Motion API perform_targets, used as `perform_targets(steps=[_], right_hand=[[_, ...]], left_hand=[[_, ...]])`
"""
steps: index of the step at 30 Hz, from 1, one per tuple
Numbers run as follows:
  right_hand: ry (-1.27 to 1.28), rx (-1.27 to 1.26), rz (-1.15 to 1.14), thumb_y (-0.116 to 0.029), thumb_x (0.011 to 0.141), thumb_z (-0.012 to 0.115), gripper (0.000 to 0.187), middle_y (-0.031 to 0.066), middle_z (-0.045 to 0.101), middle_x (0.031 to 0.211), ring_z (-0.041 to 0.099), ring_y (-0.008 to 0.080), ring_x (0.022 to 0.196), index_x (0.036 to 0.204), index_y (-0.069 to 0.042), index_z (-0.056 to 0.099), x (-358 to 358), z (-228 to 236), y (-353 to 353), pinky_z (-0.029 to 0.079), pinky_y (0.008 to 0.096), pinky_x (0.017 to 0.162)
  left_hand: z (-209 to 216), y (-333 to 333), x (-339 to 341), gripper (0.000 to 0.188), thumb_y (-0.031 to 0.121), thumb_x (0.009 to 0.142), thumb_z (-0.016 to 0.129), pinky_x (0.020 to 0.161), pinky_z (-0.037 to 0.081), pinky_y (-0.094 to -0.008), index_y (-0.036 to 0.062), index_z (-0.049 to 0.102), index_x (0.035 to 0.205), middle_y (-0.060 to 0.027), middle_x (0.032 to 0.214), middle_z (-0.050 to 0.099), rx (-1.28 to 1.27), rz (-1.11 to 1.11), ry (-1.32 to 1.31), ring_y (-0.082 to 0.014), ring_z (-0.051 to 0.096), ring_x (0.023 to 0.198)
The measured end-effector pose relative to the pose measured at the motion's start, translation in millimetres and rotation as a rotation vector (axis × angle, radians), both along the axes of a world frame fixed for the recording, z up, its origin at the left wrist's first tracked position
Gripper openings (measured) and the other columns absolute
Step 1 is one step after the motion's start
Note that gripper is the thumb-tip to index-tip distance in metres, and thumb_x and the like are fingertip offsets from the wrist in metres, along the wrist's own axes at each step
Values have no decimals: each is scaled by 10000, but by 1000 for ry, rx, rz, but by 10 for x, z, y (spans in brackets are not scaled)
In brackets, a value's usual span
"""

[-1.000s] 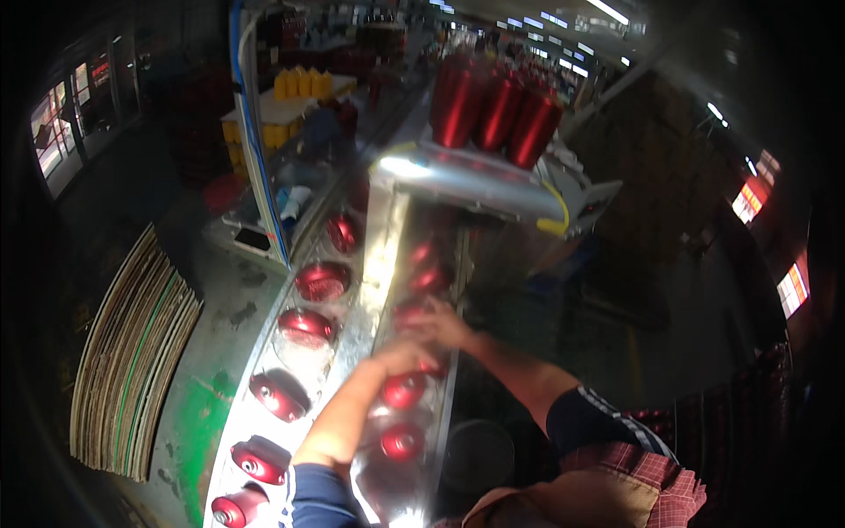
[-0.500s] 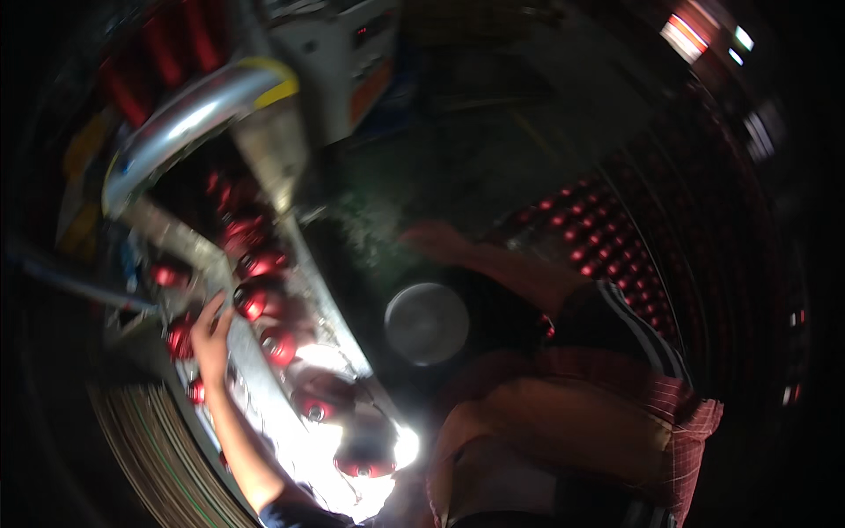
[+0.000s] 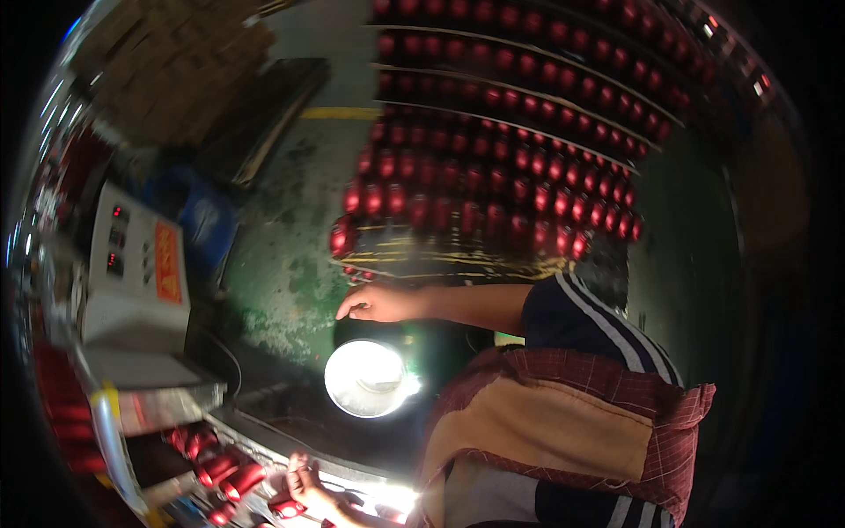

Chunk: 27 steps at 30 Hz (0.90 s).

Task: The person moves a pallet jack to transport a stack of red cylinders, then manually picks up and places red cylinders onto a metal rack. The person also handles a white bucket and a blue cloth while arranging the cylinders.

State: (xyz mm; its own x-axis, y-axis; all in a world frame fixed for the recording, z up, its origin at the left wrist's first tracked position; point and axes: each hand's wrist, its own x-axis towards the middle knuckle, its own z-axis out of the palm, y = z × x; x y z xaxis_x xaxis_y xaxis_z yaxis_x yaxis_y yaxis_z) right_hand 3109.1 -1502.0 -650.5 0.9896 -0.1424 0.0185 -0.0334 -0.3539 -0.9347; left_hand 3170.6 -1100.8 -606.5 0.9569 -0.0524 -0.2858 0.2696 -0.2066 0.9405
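Note:
My left hand [image 3: 304, 484] is over the bright metal chute at the lower left, its fingers smeared by motion. Right beside its palm lies a shiny red bottle-like cylinder [image 3: 286, 509]; whether the hand grips it cannot be made out. More red cylinders [image 3: 242, 480] lie on the chute to the left of that hand. Over the floor, my right hand [image 3: 374, 302] hangs with loosely bent fingers and nothing in it. Just below it stands a round metal container [image 3: 365, 378], brightly lit inside.
Rows of red cylinders [image 3: 475, 167] stand on a tiered rack ahead. A grey control box [image 3: 136, 273] with red displays is at the left, beside a blue bin [image 3: 204, 216]. Stacked brown cartons [image 3: 176, 70] fill the far left. A checked red-and-tan apron [image 3: 546, 422] covers my lap.
My view has swung right, so the chute now sits at the lower left and the rack ahead. My left hand now appears beside a different part of the chute. My right hand is still empty.

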Motion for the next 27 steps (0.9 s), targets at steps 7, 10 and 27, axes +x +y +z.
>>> perform_targets(steps=[7,10,27], right_hand=[[-156,93,-502,-12,849,592,227,96,640,990,641,193,917,1046,-66,691,-1594,-427,-1114,517,300,801],[-239,71,-748,-37,831,586,237,95,637,986,634,219,949,1041,-65,692,-2330,-468,-1314,518,327,842],[142,141,-2040,1,873,587,267,99,701,1035,668,189,959,1112,-75,678,-6842,-921,626,519,317,878]], left_hand=[[-689,-2155,-267,283,169,949,592,895,482,-351,8,609,1181,-86,1174,648,27,-598,275,-201,601,1061],[-925,-2972,-321,290,182,962,568,965,446,-402,26,599,1204,-87,1195,640,129,-873,273,-233,592,1096],[-1804,-5738,-3053,214,123,895,637,722,509,-286,59,668,1097,-36,1007,686,236,-1897,371,-144,645,849]])
